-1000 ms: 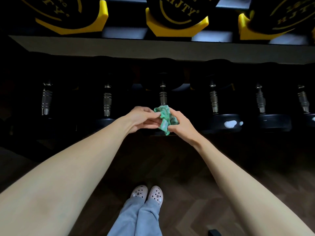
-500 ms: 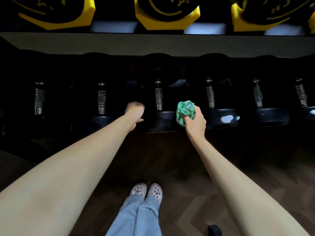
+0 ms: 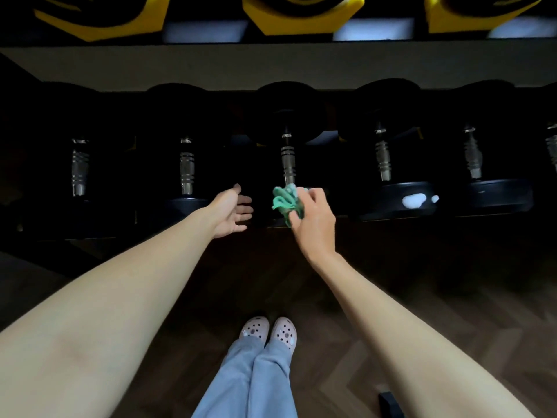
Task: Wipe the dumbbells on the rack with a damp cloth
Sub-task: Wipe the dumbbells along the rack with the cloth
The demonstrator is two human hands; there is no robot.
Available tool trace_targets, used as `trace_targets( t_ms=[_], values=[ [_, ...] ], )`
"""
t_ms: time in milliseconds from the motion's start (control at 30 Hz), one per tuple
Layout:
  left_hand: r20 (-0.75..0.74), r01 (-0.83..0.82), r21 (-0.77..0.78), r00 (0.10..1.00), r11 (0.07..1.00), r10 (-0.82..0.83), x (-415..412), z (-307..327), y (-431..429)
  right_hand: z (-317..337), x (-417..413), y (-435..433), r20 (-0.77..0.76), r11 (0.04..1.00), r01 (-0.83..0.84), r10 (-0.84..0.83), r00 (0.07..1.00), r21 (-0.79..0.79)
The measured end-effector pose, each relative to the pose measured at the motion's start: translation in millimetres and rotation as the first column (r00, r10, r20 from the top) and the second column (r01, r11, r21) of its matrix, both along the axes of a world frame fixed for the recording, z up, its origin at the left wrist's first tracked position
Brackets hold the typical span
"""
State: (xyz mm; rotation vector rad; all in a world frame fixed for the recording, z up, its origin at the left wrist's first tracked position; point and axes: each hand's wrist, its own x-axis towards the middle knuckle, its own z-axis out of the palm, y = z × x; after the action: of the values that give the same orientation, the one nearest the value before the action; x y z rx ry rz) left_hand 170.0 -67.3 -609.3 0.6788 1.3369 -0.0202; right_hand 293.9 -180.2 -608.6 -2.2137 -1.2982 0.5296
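The right grip (image 3: 313, 224) pinches a bunched green cloth (image 3: 286, 202) between thumb and curled fingers. It holds it at the near head of the middle dumbbell (image 3: 287, 162), whose steel handle runs straight on beyond the grip. The head is too dark to tell whether the cloth touches it. The left grip (image 3: 230, 214) is spread and holds nothing, palm turned toward the cloth, just to the left of it.

The likeliest trouble is a poor wipe. Wadded this tight, the cloth probably offers only a small face, so a pass could skip the rim of the head or the grooves of the handle. The hold is a light one, so a firm rub might drag the cloth out and drop it to the wooden floor (image 3: 391, 297) below the grip. If the middle dumbbell rolls on the rack (image 3: 271, 66) under pressure, the left grip's fingers could be nipped against a neighbouring head. The next dumbbell (image 3: 404, 200) to the right of the right grip bears a pale smear that seems easy to pass over.
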Motion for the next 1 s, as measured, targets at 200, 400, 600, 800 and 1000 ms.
trace_targets(
  t_ms=[200,400,600,800,1000],
  values=[
    [0.01,-0.066,0.032,0.998,0.997,0.066,-8.0,-1.8,5.3,-13.8,-26.2,3.3,0.234,0.968,-0.246,0.25,0.939,-0.048],
    [0.01,-0.077,0.048,0.997,0.996,0.076,-11.4,-4.2,-1.8,-14.3,-37.6,2.1,0.185,0.846,-0.483,0.524,0.831,-0.225],
    [-0.012,-0.062,0.064,0.998,0.996,0.063,-1.4,-3.0,-2.4,-7.7,-24.0,-27.1,-0.092,0.96,-0.184,0.168,0.982,-0.213],
    [0.007,-0.103,0.156,0.995,0.982,0.103,14.5,-4.8,-12.3,4.6,15.9,-20.8,-0.501,0.623,0.774,-0.707,0.499,-0.109],
    [0.023,-0.117,0.208,0.993,0.971,0.115,19.3,-11.7,-8.0,-7.3,55.6,-9.9,-0.475,0.623,0.735,-0.749,0.462,-0.267]
  ],
)
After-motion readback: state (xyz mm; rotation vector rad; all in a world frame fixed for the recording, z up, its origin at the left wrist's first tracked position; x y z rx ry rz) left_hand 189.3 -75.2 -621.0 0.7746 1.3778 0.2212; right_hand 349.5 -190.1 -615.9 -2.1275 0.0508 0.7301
